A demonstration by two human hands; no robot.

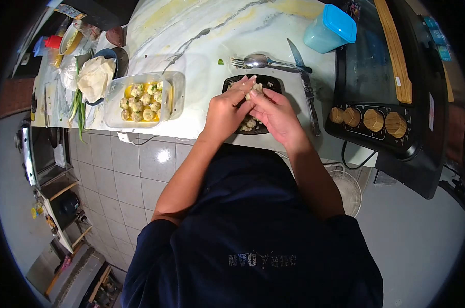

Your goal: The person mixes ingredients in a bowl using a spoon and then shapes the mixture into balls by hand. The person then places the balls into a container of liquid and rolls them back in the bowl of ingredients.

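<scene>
Over a square black plate (269, 82), my left hand (226, 112) and my right hand (276, 114) meet with fingertips close together. Between them is a small pale dumpling (254, 93), partly covered by the fingers. Both hands are closed around it. Crumbly minced filling (249, 124) shows on the plate below my hands. To the left, a clear plastic container (110, 114) holds several round dumplings (137, 106) with green flecks, sitting in yellow-orange liquid. Farther left, a stack of thin pale wrappers (96, 78) rests on a dark bowl (108, 53).
Behind the plate lie a spoon (256, 61), a fork (238, 62) and a knife (295, 53); another dark-handled utensil (309, 91) lies right. A blue-lidded container (329, 31) stands near a black oven (366, 66). Green onions (78, 108) overhang the counter's front edge.
</scene>
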